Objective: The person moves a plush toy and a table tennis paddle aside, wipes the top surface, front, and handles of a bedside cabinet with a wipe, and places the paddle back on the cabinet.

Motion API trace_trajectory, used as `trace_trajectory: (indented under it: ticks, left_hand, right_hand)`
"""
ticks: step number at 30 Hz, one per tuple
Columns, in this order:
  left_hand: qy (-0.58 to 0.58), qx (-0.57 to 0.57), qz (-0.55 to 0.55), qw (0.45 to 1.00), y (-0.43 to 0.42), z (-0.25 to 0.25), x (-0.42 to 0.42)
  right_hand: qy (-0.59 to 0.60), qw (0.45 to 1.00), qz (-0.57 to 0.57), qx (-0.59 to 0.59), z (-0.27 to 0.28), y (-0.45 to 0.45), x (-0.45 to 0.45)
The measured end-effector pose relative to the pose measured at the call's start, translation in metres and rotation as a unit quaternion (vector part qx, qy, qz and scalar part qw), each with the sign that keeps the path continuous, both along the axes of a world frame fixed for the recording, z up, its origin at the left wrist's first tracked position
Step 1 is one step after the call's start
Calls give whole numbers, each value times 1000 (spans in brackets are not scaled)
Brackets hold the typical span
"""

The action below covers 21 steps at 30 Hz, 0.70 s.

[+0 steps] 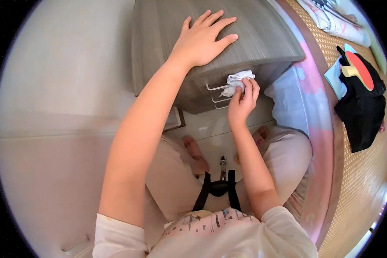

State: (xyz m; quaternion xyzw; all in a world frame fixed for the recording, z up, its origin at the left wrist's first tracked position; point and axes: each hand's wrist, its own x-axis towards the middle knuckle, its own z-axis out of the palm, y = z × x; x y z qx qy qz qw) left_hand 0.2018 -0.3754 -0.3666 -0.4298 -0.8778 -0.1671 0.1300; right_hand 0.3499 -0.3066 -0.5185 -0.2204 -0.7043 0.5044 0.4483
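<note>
the white cloth point(230, 91) is bunched around the right part of the top handle point(216, 89), on the front of the grey cabinet point(193, 92). the right hand point(241, 107) has its fingers narrow, thumb and fingertips pinching the cloth. two more handles point(221, 101) show below the top one. the left hand point(200, 45) lies palm down on the cabinet's top near its front edge, fingers spread wide, holding nothing.

between the person's knees are the feet point(195, 152), on the pale floor point(208, 132). black straps point(201, 193) cross the lap, in front of the printed shirt point(236, 241).

right of the cabinet is a bed point(320, 142) with a woven mat point(352, 180). a red paddle point(362, 72) lies on black clothing point(360, 116), beside a light blue cloth point(336, 79). a rolled quilt point(342, 30) lies farther up the mat.
</note>
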Motion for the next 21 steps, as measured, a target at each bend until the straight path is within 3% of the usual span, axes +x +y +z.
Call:
trace_trajectory:
  ticks: [2,8,12,14,18,21]
  left_hand:
    - [1,-2,9,1000,0,-2,0]
    - [6,2,14,1000,2,-2,2]
    - [-7,1,19,1000,2,1,3]
    - [-18,-1,25,1000,2,-1,2]
    - [-4,10,18,1000,2,-4,1]
    - [-6,14,17,1000,2,-4,0]
  right_hand:
    - [-17,993,-20,111,3,4,1]
    - [-99,977,58,179,28,23,15]
    - [-51,957,157,241,34,15,20]
    - [-55,925,208,313,44,-9,19]
    - [-60,896,177,402,55,-23,2]
    - [-74,837,253,479,41,-17,2]
